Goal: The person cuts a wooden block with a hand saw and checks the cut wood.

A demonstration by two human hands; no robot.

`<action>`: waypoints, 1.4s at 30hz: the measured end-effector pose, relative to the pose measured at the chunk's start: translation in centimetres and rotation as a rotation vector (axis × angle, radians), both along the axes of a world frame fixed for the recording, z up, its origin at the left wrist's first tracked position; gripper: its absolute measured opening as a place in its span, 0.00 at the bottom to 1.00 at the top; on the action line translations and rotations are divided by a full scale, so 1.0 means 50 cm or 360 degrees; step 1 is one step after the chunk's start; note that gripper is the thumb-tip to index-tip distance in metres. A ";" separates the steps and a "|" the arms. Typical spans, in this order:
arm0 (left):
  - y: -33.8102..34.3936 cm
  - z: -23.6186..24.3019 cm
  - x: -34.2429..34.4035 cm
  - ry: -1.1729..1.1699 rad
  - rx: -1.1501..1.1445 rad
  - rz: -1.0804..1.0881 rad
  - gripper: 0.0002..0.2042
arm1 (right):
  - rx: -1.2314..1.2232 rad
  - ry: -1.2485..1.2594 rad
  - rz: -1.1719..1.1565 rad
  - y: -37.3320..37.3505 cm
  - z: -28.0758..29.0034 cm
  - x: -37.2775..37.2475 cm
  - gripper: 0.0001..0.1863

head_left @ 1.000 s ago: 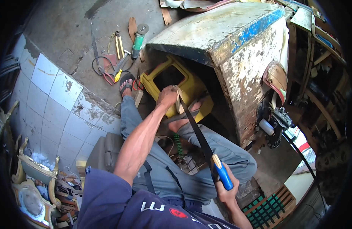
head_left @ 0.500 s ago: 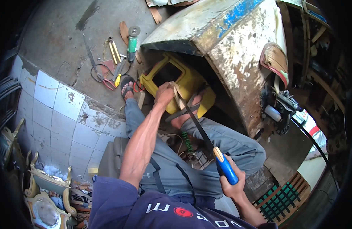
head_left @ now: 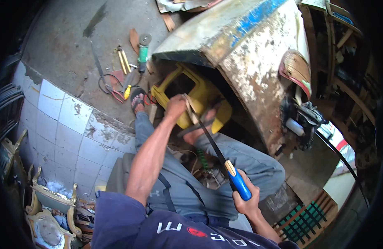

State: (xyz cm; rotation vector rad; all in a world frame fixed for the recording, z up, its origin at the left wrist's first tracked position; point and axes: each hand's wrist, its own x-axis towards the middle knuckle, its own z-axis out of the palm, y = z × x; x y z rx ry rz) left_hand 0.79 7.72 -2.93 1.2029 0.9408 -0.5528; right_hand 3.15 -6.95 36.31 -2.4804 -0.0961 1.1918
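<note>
My left hand (head_left: 176,106) is closed around the upper part of a small light wooden piece (head_left: 191,113), held tilted over a yellow plastic shell (head_left: 216,91). In my right hand (head_left: 247,199) is the blue and wood-coloured handle of what looks like a handsaw (head_left: 213,141). Its dark, narrow blade is seen nearly edge-on and slants up and left to the wooden piece. The blade's tip meets or passes beside the wood; exact contact cannot be made out. My right fingers wrap the handle, partly hidden behind it.
A green angle grinder (head_left: 143,53), a yellow-handled screwdriver (head_left: 127,91) and red-handled pliers (head_left: 117,95) lie on the floor at the upper left. A large worn, paint-flaked body (head_left: 258,62) overhangs the yellow shell. A slatted wooden frame with green webbing (head_left: 301,224) is at lower right.
My right hand and the saw have shifted slightly left and up. The left hand with the wooden piece sits slightly lower and further left; the whole view has also shifted a little.
</note>
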 end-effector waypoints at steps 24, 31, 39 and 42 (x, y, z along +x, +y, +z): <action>-0.009 -0.056 0.003 -0.0133 0.0287 -0.0202 0.13 | -0.0059 0.0210 0.0004 0.157 -0.258 0.087 0.31; 0.023 0.043 0.043 -0.0006 -0.0111 0.0183 0.09 | 0.0017 -0.0134 -0.0074 0.041 0.021 -0.006 0.31; -0.041 0.001 0.040 0.0119 -0.0114 0.0182 0.13 | -0.0030 -0.0101 -0.0060 0.122 -0.268 0.072 0.27; -0.001 0.015 0.028 0.0118 -0.0117 0.0274 0.13 | 0.0009 -0.0037 -0.0145 0.054 0.005 0.027 0.31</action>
